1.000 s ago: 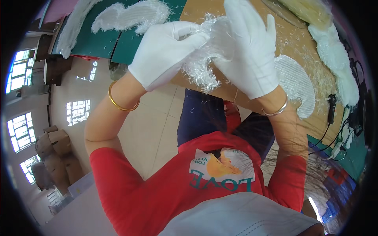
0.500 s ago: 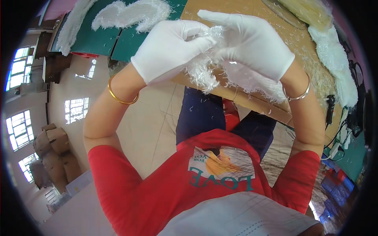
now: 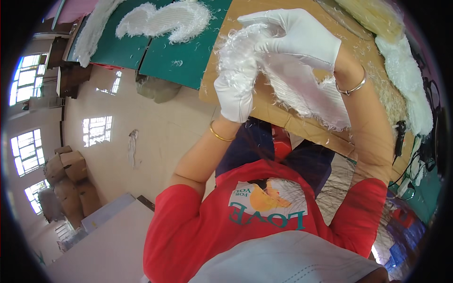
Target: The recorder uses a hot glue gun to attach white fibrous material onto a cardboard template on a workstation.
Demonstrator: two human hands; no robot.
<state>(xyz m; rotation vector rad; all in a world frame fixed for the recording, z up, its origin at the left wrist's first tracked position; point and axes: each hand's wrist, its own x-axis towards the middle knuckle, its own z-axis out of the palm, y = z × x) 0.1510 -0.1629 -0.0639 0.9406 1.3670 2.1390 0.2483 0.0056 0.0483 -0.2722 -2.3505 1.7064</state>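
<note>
A piece of white shaggy fabric (image 3: 239,53) is between my white-gloved hands above the cardboard. My left hand (image 3: 236,100) is upright under the shaggy pile, which covers its fingers, so their grip is hidden. My right hand (image 3: 302,40) curls from the right, its thumb and fingers closed on the fabric's upper edge. Below the right hand, a white piece with a ribbed backing (image 3: 302,87) and fringed edges slopes toward the cardboard's near edge. I cannot tell whether it joins the shaggy part.
Loose white fibres lie over the cardboard (image 3: 211,80) and green tabletop (image 3: 181,68). Another shaggy cut piece (image 3: 165,21) rests at far left. White plush fabric (image 3: 406,80) runs along the right side, near a black-handled tool (image 3: 400,137) and cables. Cardboard boxes (image 3: 71,174) stand left on the floor.
My left hand has swung right and turned upright, and the shaggy fabric now covers its fingers. My right hand has curled over the fabric's edge. More of the ribbed backing shows.
</note>
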